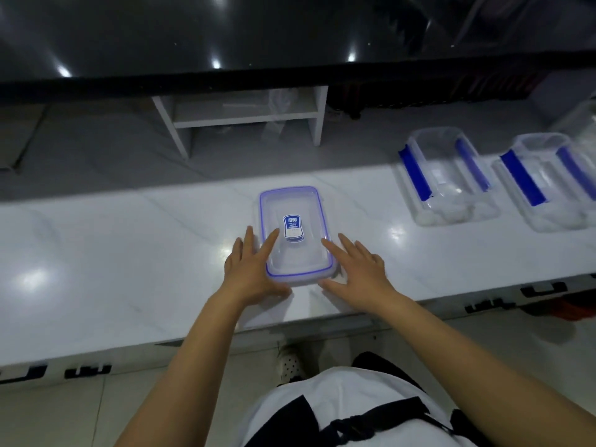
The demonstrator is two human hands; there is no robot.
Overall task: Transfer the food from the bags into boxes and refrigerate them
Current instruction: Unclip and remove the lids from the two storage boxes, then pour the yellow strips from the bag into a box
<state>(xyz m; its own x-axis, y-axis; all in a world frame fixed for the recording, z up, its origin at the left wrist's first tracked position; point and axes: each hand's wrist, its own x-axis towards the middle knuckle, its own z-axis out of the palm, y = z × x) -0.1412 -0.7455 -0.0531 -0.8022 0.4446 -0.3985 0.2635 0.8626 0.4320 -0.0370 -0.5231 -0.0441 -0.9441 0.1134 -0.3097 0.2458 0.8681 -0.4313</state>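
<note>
A clear plastic box with a blue-rimmed lid and a blue label (295, 232) lies flat on the white counter (129, 253), near its front edge. My left hand (251, 269) lies against the box's left side with straight fingers, the index finger on the lid. My right hand (356, 269) lies flat against the box's right front corner, fingers spread. Two more clear boxes with blue clip flaps stand at the right, one nearer (448, 179) and one at the frame edge (548, 182), each with white food lumps inside. No bags are plainly visible.
A black glossy surface (258, 37) runs across the back above the counter. Below it stands a white open shelf unit (245, 117) on a grey floor. The counter's front edge runs close to my body, with tiled floor and my shoe below.
</note>
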